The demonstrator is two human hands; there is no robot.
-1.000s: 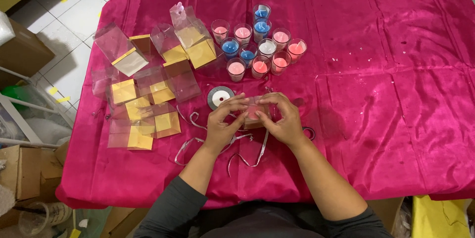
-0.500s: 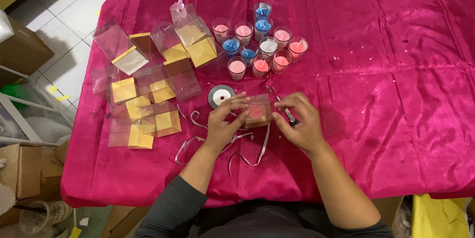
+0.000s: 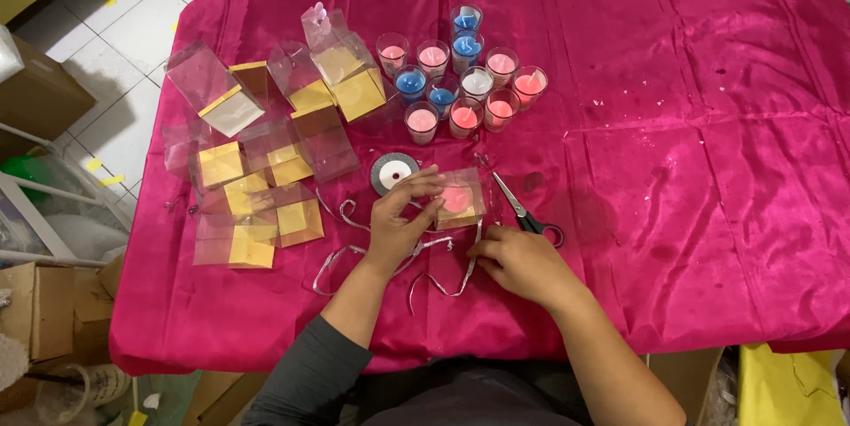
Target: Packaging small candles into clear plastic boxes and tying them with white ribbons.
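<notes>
Your left hand (image 3: 400, 218) pins the clear candle box (image 3: 459, 199), fingers closed on it; your right hand (image 3: 522, 259) pinches silver ribbon (image 3: 440, 280) — keep it flat and centred.

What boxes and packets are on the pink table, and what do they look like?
Clear plastic box holding a pink candle: table middle, under the left hand.
Empty clear plastic boxes with gold card bases: left side, square, some tipped over.
Brown cardboard boxes: on the floor, far left.
</notes>
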